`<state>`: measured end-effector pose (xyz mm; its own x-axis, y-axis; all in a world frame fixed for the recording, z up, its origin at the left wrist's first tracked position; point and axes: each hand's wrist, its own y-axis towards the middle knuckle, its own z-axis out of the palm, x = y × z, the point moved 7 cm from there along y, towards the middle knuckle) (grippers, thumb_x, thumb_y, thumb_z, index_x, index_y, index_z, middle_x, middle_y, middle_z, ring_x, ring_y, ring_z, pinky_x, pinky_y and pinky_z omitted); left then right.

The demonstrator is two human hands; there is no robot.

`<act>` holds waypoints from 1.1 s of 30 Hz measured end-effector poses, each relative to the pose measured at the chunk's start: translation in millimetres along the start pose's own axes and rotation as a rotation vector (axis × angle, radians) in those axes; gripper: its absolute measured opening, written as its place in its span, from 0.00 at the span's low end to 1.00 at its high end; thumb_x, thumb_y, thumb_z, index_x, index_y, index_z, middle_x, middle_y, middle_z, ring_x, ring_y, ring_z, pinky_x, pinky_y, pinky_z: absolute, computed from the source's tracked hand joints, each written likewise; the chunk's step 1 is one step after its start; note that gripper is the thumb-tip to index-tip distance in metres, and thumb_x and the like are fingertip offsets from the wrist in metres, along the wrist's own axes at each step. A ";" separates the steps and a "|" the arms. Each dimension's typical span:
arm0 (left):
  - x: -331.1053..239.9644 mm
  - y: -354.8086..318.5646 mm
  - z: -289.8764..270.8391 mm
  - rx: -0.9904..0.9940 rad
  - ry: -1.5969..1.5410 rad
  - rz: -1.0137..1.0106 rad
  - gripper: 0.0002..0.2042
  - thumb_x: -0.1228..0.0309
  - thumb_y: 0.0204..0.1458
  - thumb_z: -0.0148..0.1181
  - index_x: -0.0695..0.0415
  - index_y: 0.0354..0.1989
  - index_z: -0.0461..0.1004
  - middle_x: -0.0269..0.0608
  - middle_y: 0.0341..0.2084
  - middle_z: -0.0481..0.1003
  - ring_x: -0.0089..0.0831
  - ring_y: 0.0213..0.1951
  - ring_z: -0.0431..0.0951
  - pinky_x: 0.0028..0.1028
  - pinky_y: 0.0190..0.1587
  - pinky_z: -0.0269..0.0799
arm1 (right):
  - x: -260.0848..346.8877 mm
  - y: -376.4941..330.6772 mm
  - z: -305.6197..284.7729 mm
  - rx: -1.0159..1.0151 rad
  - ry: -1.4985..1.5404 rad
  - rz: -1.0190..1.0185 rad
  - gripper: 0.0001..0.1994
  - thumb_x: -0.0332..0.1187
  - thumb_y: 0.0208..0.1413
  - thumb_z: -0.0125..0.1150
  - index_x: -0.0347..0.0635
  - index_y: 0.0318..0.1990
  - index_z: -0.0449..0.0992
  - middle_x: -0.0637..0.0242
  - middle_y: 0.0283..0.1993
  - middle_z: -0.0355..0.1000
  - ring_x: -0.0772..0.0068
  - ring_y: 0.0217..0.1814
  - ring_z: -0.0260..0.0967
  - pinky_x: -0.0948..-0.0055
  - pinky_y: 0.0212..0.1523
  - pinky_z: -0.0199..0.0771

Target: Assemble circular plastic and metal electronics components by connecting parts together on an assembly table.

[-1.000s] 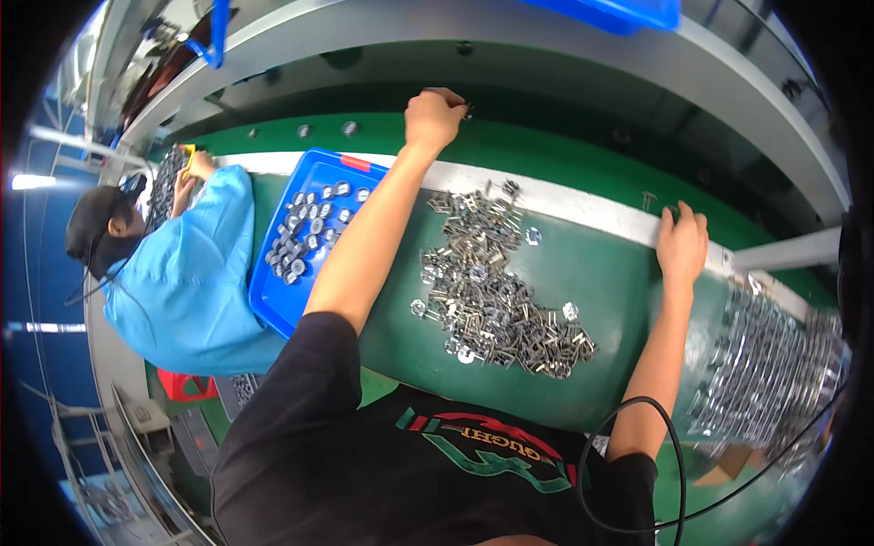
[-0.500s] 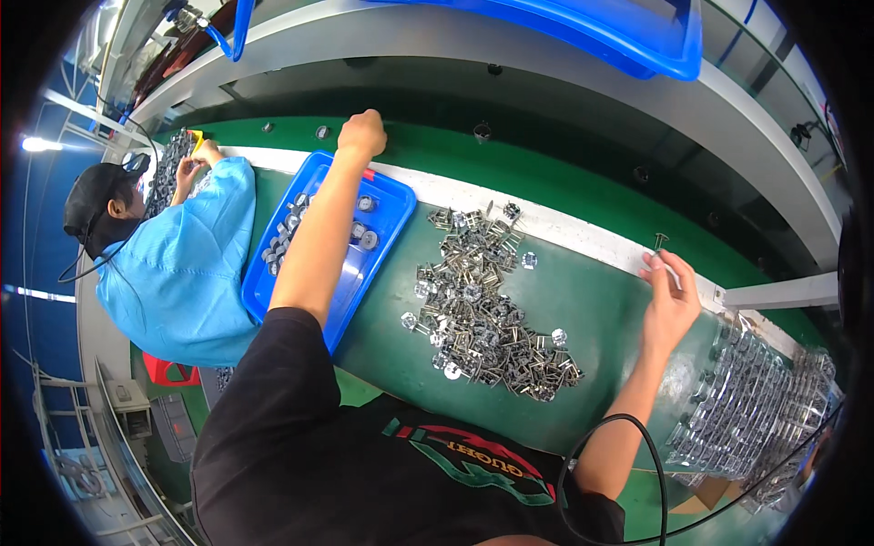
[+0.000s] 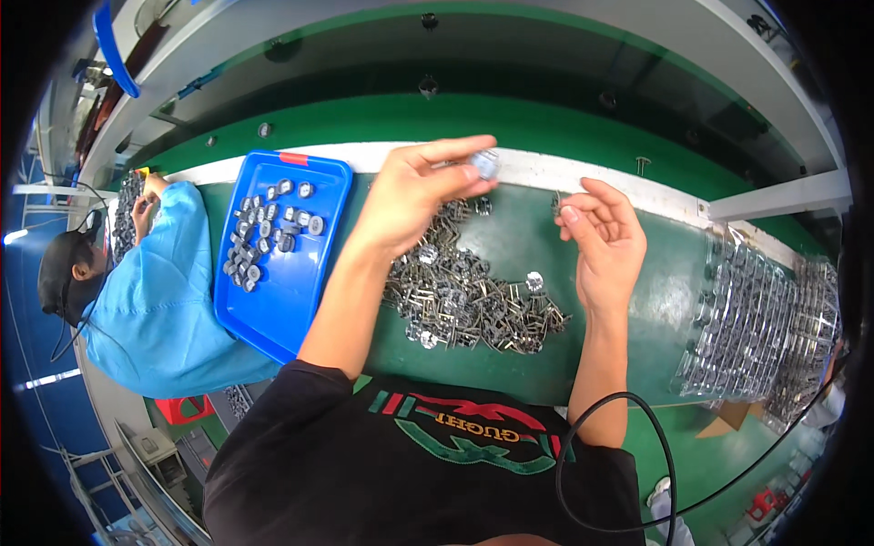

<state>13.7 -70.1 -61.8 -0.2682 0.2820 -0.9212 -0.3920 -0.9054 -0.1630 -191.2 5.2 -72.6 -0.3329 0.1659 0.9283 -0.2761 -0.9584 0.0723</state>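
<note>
Black T-shirt [image 3: 355, 487], short sleeves [image 3: 305, 405], green-red embroidery [image 3: 469, 455]

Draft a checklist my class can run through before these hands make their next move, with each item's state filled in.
1. Left hand grips its round, shiny part: ok, between thumb and fingers.
2. Right hand firmly grips the small metal piece at its fingertips: cannot tell.
3. Blue tray open, dark round parts inside: ok.
4. All metal parts gathered in the pile: not ok; a pin-like piece stands beyond the white strip.
5. Co-worker's hands apart from this person's: ok, far left.
</note>
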 end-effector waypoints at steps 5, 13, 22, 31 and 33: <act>25.4 -13.1 28.0 0.112 -0.129 -0.066 0.19 0.81 0.56 0.59 0.69 0.57 0.71 0.52 0.47 0.77 0.38 0.46 0.81 0.30 0.51 0.80 | 12.1 -14.7 13.7 0.045 -0.083 -0.103 0.12 0.14 0.53 0.63 0.27 0.46 0.75 0.58 0.40 0.76 0.71 0.42 0.77 0.77 0.38 0.79; 32.1 -20.1 35.3 0.194 -0.293 -0.095 0.13 0.78 0.60 0.54 0.67 0.53 0.73 0.47 0.47 0.77 0.31 0.48 0.80 0.31 0.52 0.81 | 32.0 -24.3 30.8 0.109 -0.430 -0.464 0.13 0.14 0.46 0.68 0.32 0.41 0.78 0.57 0.39 0.78 0.69 0.38 0.79 0.76 0.34 0.80; 41.6 -21.0 30.8 0.222 -0.291 -0.131 0.13 0.77 0.60 0.55 0.66 0.52 0.72 0.50 0.48 0.77 0.34 0.50 0.79 0.33 0.52 0.80 | 51.5 -29.6 43.5 0.243 -0.749 -0.691 0.11 0.17 0.42 0.70 0.33 0.36 0.81 0.59 0.34 0.78 0.67 0.32 0.77 0.75 0.31 0.78; 43.6 -22.2 39.8 0.232 -0.287 -0.087 0.12 0.77 0.60 0.55 0.65 0.52 0.72 0.56 0.49 0.76 0.38 0.50 0.80 0.34 0.51 0.81 | 57.3 -33.5 39.7 0.109 -0.835 -0.772 0.09 0.20 0.40 0.72 0.34 0.32 0.81 0.63 0.30 0.77 0.69 0.27 0.76 0.75 0.25 0.75; 42.8 -22.5 41.6 0.239 -0.278 -0.091 0.13 0.77 0.60 0.56 0.65 0.52 0.72 0.57 0.49 0.76 0.37 0.50 0.80 0.34 0.51 0.81 | 60.1 -33.9 42.5 0.103 -0.860 -0.771 0.09 0.20 0.41 0.72 0.35 0.32 0.81 0.63 0.30 0.77 0.69 0.26 0.76 0.74 0.25 0.75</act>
<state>-25.6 -24.4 -82.8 -0.4386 0.4628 -0.7703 -0.6105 -0.7825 -0.1226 -163.6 37.9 -3.8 0.6254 0.5394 0.5638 -0.0508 -0.6929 0.7193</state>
